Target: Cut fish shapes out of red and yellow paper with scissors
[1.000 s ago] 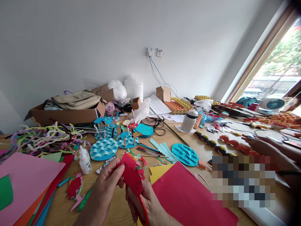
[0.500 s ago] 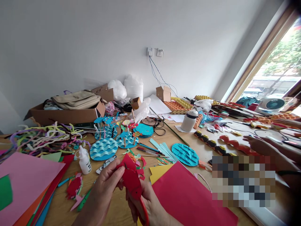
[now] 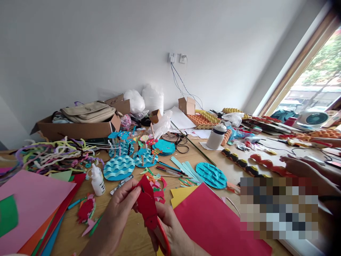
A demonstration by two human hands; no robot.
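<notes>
My left hand (image 3: 124,201) pinches a folded piece of red paper (image 3: 146,201) between thumb and fingers near its upper end. Dark drawn lines and a small dot show on the paper. Red-handled scissors (image 3: 163,236) are gripped in my right hand (image 3: 170,224), just below the paper's lower end; their blades are mostly hidden behind the paper. Red and green paper scraps (image 3: 158,183) lie behind my hands. A large red sheet (image 3: 213,220) rests on the table to the right, partly over a yellow sheet (image 3: 178,195).
A white glue bottle (image 3: 98,180) and coloured sheets (image 3: 34,206) are at left. Blue wavy discs (image 3: 119,168) lie behind my hands. Another person's hand (image 3: 298,165) reaches in at right, over red egg-carton strips. A white jar (image 3: 216,137) stands farther back.
The red paper has turned slightly in my fingers and looks narrower. The scissors' handle has tilted and shows more. The view has shifted a little.
</notes>
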